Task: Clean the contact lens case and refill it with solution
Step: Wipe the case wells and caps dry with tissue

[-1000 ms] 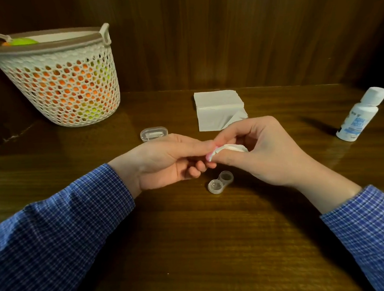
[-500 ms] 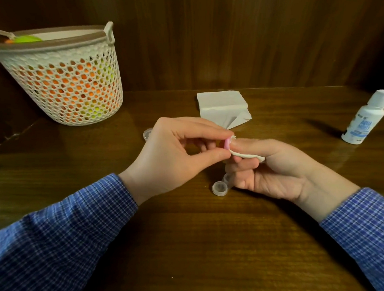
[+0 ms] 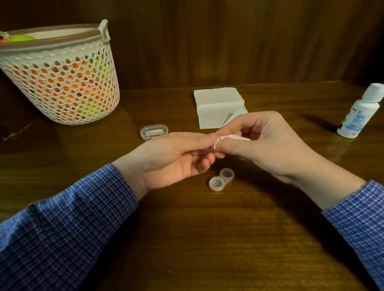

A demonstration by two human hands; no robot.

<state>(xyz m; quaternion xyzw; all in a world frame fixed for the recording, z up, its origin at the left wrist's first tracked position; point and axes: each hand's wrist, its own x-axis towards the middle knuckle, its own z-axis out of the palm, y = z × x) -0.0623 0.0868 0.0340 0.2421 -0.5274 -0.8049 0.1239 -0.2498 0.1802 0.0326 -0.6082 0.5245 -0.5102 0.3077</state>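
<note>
Dark brown wood fills the head view: a polished table [image 3: 202, 247] below and panelled wall across the top. At centre frame the two hands meet just above the table. The left hand [image 3: 174, 157], palm turned up, reaches rightward with its fingers pinched narrow on a small pink cap [image 3: 215, 144] that shows only as a sliver between the fingertips. The right hand [image 3: 267, 145] is curled around a wad of white tissue [image 3: 234, 137], thumb and forefinger pressing it against that cap. Both wrists come out of blue checked sleeves [image 3: 69, 227] that run in from the lower corners.

Just below the hands, slightly right of centre, the clear contact lens case [image 3: 221, 179] lies flat on the table with both round wells uncapped and facing up; neither hand touches it.

Behind the hands, upper centre, sits a stack of folded white napkins [image 3: 216, 104]. To its left, near the left hand's fingertips, is a small clear oval box [image 3: 154, 131] with something pale inside.

At the right edge stands a white solution bottle [image 3: 360, 113], cap on, with a blue label whose writing is too blurred to read.

In the upper left stands a white lattice basket [image 3: 62, 83] with a brown rim, orange and yellow-green shapes showing through its holes.
</note>
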